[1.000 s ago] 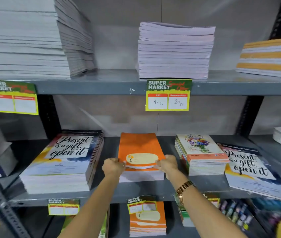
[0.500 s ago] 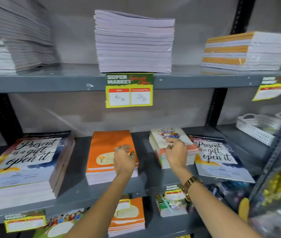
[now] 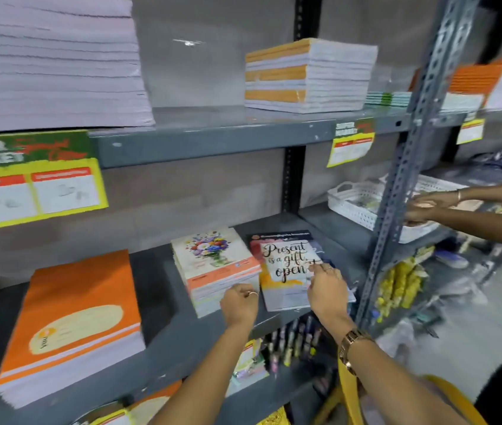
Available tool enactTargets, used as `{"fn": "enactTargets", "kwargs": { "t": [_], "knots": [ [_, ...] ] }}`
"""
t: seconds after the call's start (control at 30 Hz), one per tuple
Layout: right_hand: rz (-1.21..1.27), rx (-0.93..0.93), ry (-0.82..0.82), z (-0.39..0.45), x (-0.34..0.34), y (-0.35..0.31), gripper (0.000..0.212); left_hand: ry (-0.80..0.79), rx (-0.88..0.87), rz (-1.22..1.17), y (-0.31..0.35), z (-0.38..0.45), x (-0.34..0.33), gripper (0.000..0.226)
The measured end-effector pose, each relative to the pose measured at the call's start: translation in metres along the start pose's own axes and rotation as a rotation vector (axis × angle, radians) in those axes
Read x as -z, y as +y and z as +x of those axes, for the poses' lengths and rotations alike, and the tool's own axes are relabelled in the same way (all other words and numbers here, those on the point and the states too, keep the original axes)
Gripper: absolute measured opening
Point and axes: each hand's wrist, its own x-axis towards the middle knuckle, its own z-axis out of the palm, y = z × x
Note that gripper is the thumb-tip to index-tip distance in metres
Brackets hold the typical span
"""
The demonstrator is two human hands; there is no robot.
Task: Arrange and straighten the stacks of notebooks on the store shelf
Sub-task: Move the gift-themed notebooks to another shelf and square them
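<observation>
The step in hand is squaring up the two right-most piles on the middle shelf. The left hand is loosely curled against the near corner of the floral notebook stack, fingertips touching its front edge rather than gripping it. The right hand rests on the cover of the "Present is a gift" notebooks, fingers spread and pressing down, holding nothing.

To do this well, I would keep the left hand as a stop against the floral pile and slide the thin pile with the flat of the right palm — pushing from the cover alone may skew only the top copy, so the fingers probably need to drop to the edge. The thin pile lies just beside the floral one, slightly turned, its near corner hanging past the shelf lip. It likely wants to go back and square.

The orange notebook stack sits well apart to the left and looks tidy. The shelf is grey painted metal, smooth, so paper should slide easily. Above it, a shelf carries more stacks and yellow price tags. To the right stands a perforated upright, beyond it a white basket — another person's hands are busy there.
</observation>
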Motion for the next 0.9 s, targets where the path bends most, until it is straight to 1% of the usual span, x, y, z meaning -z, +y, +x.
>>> {"fn": "enactTargets", "kwargs": {
  "t": [0.13, 0.23, 0.3, 0.37, 0.43, 0.53, 0.6, 0.67, 0.73, 0.9],
  "knots": [
    [-0.08, -0.092, -0.097, 0.009, -0.006, 0.033, 0.038, -0.001, 0.109, 0.079, 0.002, 0.005, -0.034, 0.02],
    [-0.06, -0.19, -0.166, 0.015, -0.009, 0.049, 0.036, -0.02, 0.19, 0.146, 0.003, 0.01, -0.049, 0.021],
    [0.0, -0.257, -0.213, 0.02, -0.012, 0.055, 0.036, 0.001, 0.261, 0.108, 0.004, 0.014, -0.056, 0.026],
    [0.054, -0.322, -0.255, 0.024, -0.017, 0.058, 0.038, 0.058, 0.351, 0.012, 0.005, 0.018, -0.06, 0.03],
    [0.117, -0.38, -0.292, 0.028, -0.022, 0.06, 0.04, 0.073, 0.433, -0.09, 0.006, 0.025, -0.062, 0.035],
    [0.307, -0.518, -0.254, 0.038, -0.025, 0.063, 0.033, 0.042, 0.57, -0.271, 0.008, 0.035, -0.063, 0.04],
    [0.437, -0.636, -0.219, 0.045, -0.023, 0.066, 0.033, -0.031, 0.601, -0.368, 0.008, 0.039, -0.062, 0.038],
    [0.525, -0.731, -0.2, 0.049, -0.02, 0.067, 0.037, -0.119, 0.606, -0.414, 0.012, 0.035, -0.063, 0.025],
    [0.577, -0.785, -0.165, 0.05, -0.015, 0.064, 0.037, -0.153, 0.608, -0.439, 0.016, 0.031, -0.066, 0.017],
    [0.584, -0.854, -0.031, 0.049, 0.006, 0.057, 0.036, -0.209, 0.522, -0.544, 0.026, 0.025, -0.068, 0.024]
  ]
}}
